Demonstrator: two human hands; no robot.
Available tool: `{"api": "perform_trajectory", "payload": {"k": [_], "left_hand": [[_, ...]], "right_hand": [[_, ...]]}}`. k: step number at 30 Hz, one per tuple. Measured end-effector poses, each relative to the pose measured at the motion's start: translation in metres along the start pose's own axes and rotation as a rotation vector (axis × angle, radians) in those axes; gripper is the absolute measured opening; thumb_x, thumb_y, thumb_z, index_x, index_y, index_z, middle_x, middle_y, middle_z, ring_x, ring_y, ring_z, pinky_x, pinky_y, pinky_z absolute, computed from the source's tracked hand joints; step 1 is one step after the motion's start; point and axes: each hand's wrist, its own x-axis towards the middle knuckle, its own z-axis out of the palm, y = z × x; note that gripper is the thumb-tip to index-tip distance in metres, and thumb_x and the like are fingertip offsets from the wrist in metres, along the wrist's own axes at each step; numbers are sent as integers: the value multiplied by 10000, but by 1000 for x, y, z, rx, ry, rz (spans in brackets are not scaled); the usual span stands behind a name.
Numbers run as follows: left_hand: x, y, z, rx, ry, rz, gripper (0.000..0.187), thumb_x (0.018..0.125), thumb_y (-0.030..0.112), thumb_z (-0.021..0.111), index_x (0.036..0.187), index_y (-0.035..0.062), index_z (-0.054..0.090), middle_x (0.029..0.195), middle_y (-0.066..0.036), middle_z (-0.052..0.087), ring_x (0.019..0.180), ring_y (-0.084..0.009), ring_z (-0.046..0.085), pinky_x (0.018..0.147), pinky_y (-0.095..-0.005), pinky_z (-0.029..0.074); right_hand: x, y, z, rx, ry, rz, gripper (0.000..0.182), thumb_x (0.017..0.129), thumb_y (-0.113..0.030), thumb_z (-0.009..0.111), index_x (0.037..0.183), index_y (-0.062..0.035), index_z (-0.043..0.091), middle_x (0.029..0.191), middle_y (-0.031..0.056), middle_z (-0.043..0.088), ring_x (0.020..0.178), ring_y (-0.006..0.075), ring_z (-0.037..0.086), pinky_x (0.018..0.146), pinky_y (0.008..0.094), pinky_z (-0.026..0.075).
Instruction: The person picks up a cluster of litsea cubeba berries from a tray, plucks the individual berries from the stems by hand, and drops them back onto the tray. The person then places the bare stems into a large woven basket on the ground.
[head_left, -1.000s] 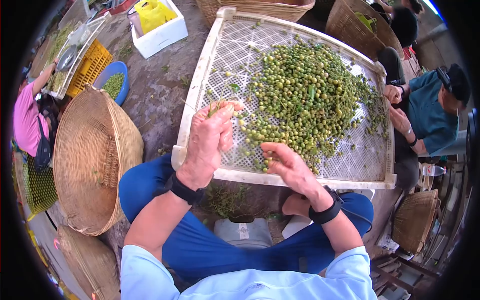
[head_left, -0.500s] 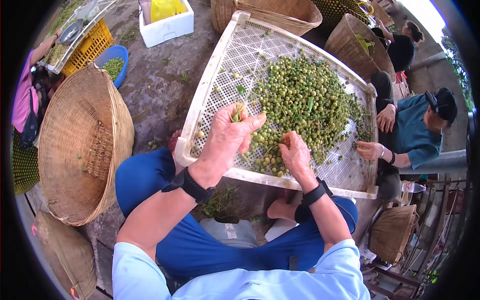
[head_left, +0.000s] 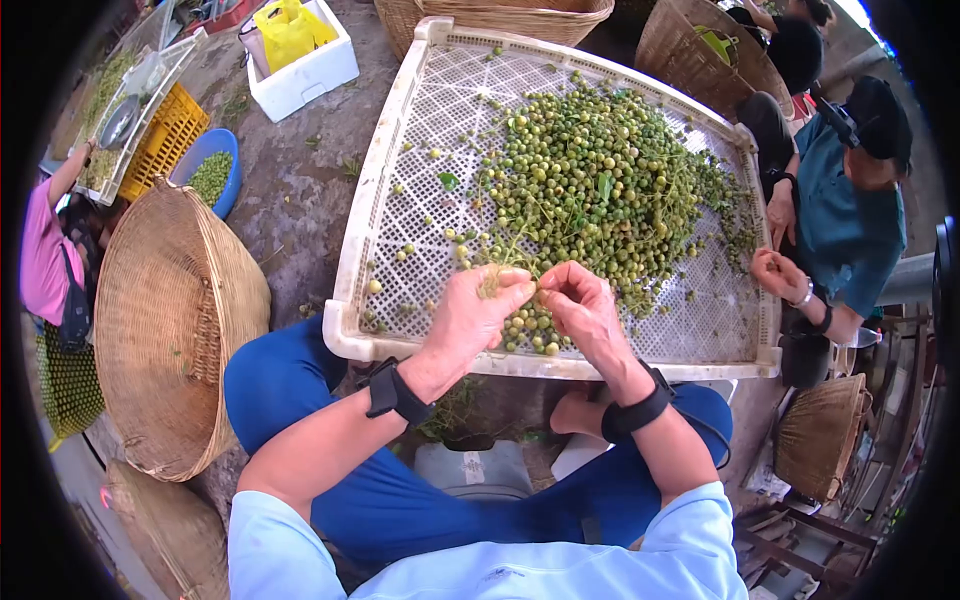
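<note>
A white perforated tray (head_left: 345, 270) lies in front of me above my knees, bearing a heap of small round green berries (head_left: 600, 170) with bits of leaf and stem. Over its near part, my left hand (head_left: 470, 318) is closed on a small bunch of thin, pale green stems (head_left: 492, 284). My right hand (head_left: 592, 318) pinches right beside it, the fingertips of both hands almost touching. What sits between the right fingertips is too small to make out. Loose berries (head_left: 540, 335) lie just below the hands.
At the left stands a large wicker basket (head_left: 150, 330), with a blue basin (head_left: 232, 170) of green berries behind it. A white foam box (head_left: 305, 80) holds a yellow bag. A co-worker in a teal shirt (head_left: 850, 220) sits at the tray's right edge, hands close to it. Wicker baskets (head_left: 700, 60) stand beyond.
My left hand has come down and turned inward, my right hand has moved left, and their fingertips now meet. The co-worker's near hand has drawn back to the tray's edge. My view has shifted slightly.
</note>
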Motion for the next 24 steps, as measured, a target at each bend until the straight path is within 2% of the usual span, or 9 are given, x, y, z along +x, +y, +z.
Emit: {"api": "perform_trajectory", "payload": {"k": [3,8,10,12,15,17,20,21,24], "left_hand": [[4,-2,4,10,-10,-16,175,809,177,627,896,29,597,639,15,523,386,-20,385,336,-170,314],[8,-10,6,-15,-17,79,120,835,158,581,851,40,565,663,-3,538,399,-28,410,343,-174,329],[8,-3,5,-63,-35,55,106,841,145,567,841,39,558,674,-10,547,401,-33,415,345,-179,333],[8,1,3,-117,-53,25,94,846,131,553,831,38,551,685,-17,556,402,-37,419,347,-185,338],[7,5,0,-166,-129,0,84,850,113,539,829,32,547,693,-30,570,403,-39,425,347,-185,338],[5,4,2,-123,-131,5,81,848,112,544,828,34,546,680,-26,566,405,-35,423,349,-178,335],[3,0,5,-7,-119,47,78,846,110,552,820,38,538,655,-18,559,412,-26,419,352,-165,328],[2,-1,6,67,-107,82,79,845,109,556,813,40,532,643,-13,555,416,-21,416,354,-160,324],[1,-3,7,30,-101,88,94,844,113,561,796,45,517,636,-7,548,422,-12,410,356,-160,320]], "right_hand": [[-10,-11,7,120,-100,-28,37,788,-21,557,821,-20,541,699,-30,524,623,25,443,548,184,376],[-21,-7,11,14,-33,-171,58,801,-16,541,859,-10,537,716,-27,533,654,34,468,577,192,396],[-24,-11,9,127,-41,-100,83,800,-8,535,883,-14,537,744,-24,533,665,37,474,575,189,398],[-20,-9,1,108,39,-31,118,849,-88,513,943,-20,533,824,1,535,704,44,484,559,192,419],[-17,-19,-1,338,14,47,176,880,-141,500,1012,-27,520,828,13,554,708,56,514,546,197,440],[-19,-25,1,567,-125,181,222,884,-164,511,1063,-33,504,838,27,577,668,68,537,529,197,454],[-19,-10,4,493,-186,48,206,873,-155,533,1025,-17,518,828,35,593,621,64,533,522,197,454],[-18,-5,5,445,-151,9,158,859,-141,554,951,-13,541,785,32,597,603,59,526,507,194,447],[-18,-3,7,474,-117,-39,107,849,-119,563,875,-16,553,742,26,598,595,53,518,489,187,437]]}}
